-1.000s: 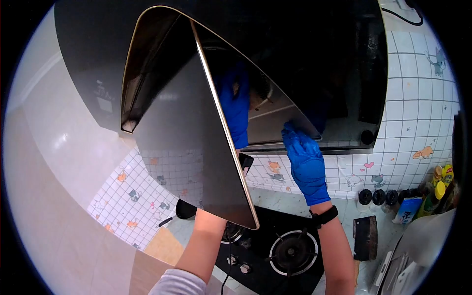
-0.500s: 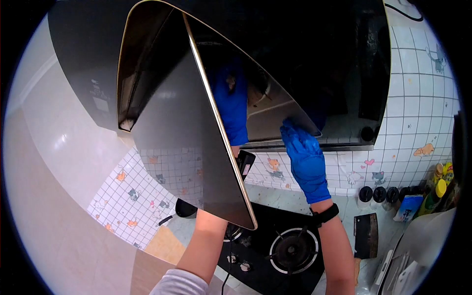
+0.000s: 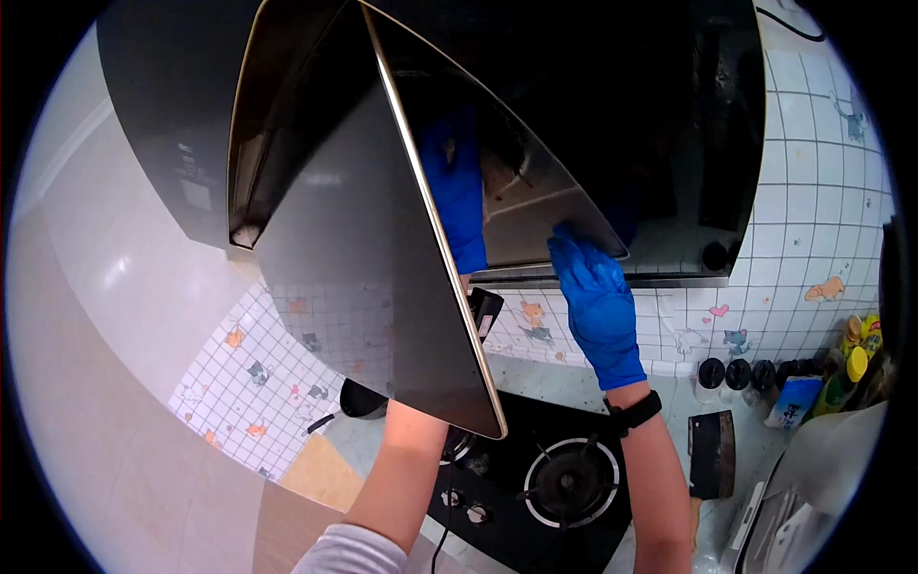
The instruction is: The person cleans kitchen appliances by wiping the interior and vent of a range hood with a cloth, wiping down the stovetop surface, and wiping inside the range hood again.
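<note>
A dark range hood [image 3: 669, 115] fills the upper view, and its glossy hinged panel [image 3: 330, 220] with a gold edge is swung out in front of me. My left hand [image 3: 457, 201], in a blue rubber glove, reaches behind that panel into the hood's opening. Its fingers fade into the dark, so their grip cannot be seen. Also blue-gloved, my right hand [image 3: 595, 297] lies with outstretched fingers against the lower edge of the hood's inner surface [image 3: 545, 215], near its right corner. Beside my left wrist is a small black object [image 3: 486, 312] with a pale label.
Below is a black gas stove [image 3: 574, 483] with a round burner. A black pan [image 3: 363, 397] stands left of it. On the right are a cleaver [image 3: 711, 454], lidded jars [image 3: 710, 378], a blue packet [image 3: 794, 400] and a yellow-capped bottle [image 3: 846, 378]. A dark cord [image 3: 446, 526] hangs down.
The view has shifted slightly. My right hand stays at the hood's lower edge, and my left hand stays behind the panel with little visible movement.
</note>
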Action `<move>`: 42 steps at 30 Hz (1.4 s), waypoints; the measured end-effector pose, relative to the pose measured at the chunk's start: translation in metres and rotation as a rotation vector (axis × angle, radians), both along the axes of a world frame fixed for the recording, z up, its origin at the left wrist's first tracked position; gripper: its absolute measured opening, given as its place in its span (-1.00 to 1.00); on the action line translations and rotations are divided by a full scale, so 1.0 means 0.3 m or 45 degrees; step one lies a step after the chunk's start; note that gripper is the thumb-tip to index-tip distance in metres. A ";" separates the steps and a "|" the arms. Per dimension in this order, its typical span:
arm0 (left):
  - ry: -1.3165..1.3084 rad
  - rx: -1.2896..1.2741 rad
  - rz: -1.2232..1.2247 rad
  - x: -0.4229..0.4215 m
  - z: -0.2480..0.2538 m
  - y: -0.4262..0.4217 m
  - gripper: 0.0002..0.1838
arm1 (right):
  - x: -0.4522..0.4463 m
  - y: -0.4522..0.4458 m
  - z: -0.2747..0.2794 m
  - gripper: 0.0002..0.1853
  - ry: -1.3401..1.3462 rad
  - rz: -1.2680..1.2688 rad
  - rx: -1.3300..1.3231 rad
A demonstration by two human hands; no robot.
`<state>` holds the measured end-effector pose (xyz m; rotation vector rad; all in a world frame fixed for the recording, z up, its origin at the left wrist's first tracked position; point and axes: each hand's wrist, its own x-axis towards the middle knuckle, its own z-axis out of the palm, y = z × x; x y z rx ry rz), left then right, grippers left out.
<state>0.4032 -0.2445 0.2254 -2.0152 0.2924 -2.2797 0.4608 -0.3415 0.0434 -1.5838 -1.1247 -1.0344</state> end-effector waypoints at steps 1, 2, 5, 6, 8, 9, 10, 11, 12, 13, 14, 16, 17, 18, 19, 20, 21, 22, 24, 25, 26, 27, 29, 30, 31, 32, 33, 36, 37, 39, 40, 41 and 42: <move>0.000 -0.009 0.013 -0.002 0.001 -0.005 -0.81 | -0.003 -0.004 0.006 -0.31 0.013 0.038 0.008; 0.000 -0.017 0.025 -0.003 0.003 -0.010 -0.81 | -0.004 -0.002 0.003 -0.31 0.015 0.040 0.006; -0.002 0.015 -0.089 0.002 0.004 -0.028 -0.84 | -0.005 0.007 -0.004 -0.30 0.067 0.059 -0.010; -0.014 -0.024 -0.142 0.008 0.002 -0.034 -0.83 | -0.002 0.009 -0.004 -0.30 0.053 0.043 -0.011; -0.027 -0.064 -0.197 0.017 -0.001 -0.020 -0.83 | -0.002 0.009 -0.005 -0.29 0.039 0.026 -0.013; -0.076 -0.004 -0.092 0.020 -0.001 -0.009 -0.81 | -0.003 0.007 -0.005 -0.32 0.030 0.020 -0.018; -0.099 0.027 -0.041 0.025 -0.003 0.002 -0.80 | -0.004 0.006 -0.004 -0.36 0.022 0.013 -0.022; -0.124 0.057 0.010 0.028 -0.004 0.009 -0.79 | -0.002 0.007 -0.004 -0.36 0.023 0.012 -0.022; -0.097 0.015 0.032 0.029 -0.005 0.010 -0.77 | 0.001 0.008 -0.005 -0.39 0.018 -0.009 -0.040; -0.069 -0.026 0.054 0.030 -0.006 0.009 -0.75 | 0.003 0.009 -0.006 -0.43 0.015 -0.031 -0.057; -0.067 -0.026 0.052 0.030 -0.008 0.008 -0.75 | 0.002 0.007 -0.007 -0.43 0.017 -0.032 -0.057; -0.050 -0.107 -0.048 0.024 -0.015 0.004 -0.77 | -0.004 0.003 -0.006 -0.46 0.039 0.017 -0.024; -0.048 -0.106 -0.049 0.015 -0.020 0.025 -0.77 | -0.005 0.004 -0.007 -0.46 0.040 0.017 -0.023; -0.015 -0.148 -0.104 0.002 -0.029 0.066 -0.78 | -0.004 0.006 -0.006 -0.45 0.027 -0.021 -0.039; 0.018 -0.188 -0.161 -0.004 -0.040 0.096 -0.79 | -0.002 0.007 -0.004 -0.44 0.013 -0.061 -0.054; 0.018 -0.180 -0.165 -0.010 -0.055 0.104 -0.79 | 0.001 0.002 0.001 -0.44 0.012 -0.065 -0.047; 0.036 -0.276 -0.201 -0.031 -0.078 0.114 -0.80 | -0.001 -0.001 0.006 -0.42 0.033 0.010 -0.014; 0.054 -0.377 -0.232 -0.059 -0.105 0.110 -0.81 | -0.006 -0.003 0.006 -0.40 0.055 0.089 0.015; 0.061 -0.491 -0.149 -0.106 -0.164 0.090 -0.77 | -0.011 0.008 -0.006 -0.44 0.083 0.066 -0.007; 0.284 -0.779 -0.269 -0.142 -0.189 0.135 -0.70 | -0.011 0.012 -0.009 -0.47 0.111 0.037 -0.034; 0.381 -0.945 -0.424 -0.151 -0.237 0.182 -0.64 | -0.011 0.012 -0.009 -0.47 0.111 0.038 -0.031; 0.462 -1.121 -0.564 -0.160 -0.285 0.230 -0.57 | -0.010 0.011 -0.008 -0.47 0.113 0.050 -0.033; 0.471 -1.365 -0.875 -0.155 -0.346 0.203 -0.48 | -0.010 0.009 -0.008 -0.48 0.120 0.062 -0.028; 0.514 -1.569 -1.000 -0.164 -0.352 0.153 -0.46 | -0.011 0.007 -0.009 -0.48 0.120 0.079 -0.012; 0.592 -1.538 -1.073 -0.162 -0.367 0.165 -0.47 | -0.012 0.006 -0.009 -0.48 0.119 0.096 0.003; 0.672 -1.506 -1.144 -0.160 -0.375 0.178 -0.49 | -0.014 0.005 -0.007 -0.48 0.121 0.098 0.009; 1.025 -1.284 -1.534 -0.187 -0.369 0.199 -0.55 | -0.015 0.003 -0.005 -0.48 0.132 0.104 0.021; 1.459 -1.109 -0.915 -0.245 -0.355 0.170 -0.68 | -0.016 0.002 -0.010 -0.48 0.158 0.124 0.036; 1.392 -1.243 -0.915 -0.251 -0.373 0.185 -0.69 | -0.016 0.002 -0.012 -0.49 0.170 0.139 0.037; 0.882 -1.765 -1.151 -0.251 -0.392 0.196 -0.69 | -0.004 0.009 -0.025 -0.43 0.144 0.126 0.021; 0.582 -1.933 -1.292 -0.241 -0.387 0.186 -0.68 | 0.002 0.013 -0.029 -0.35 0.112 0.107 0.005; 0.246 -2.045 -1.418 -0.231 -0.383 0.175 -0.67 | 0.001 0.015 -0.028 -0.35 0.114 0.109 0.008; 0.341 -1.742 -1.468 -0.239 -0.424 0.238 -0.66 | -0.001 0.016 -0.030 -0.37 0.118 0.087 0.014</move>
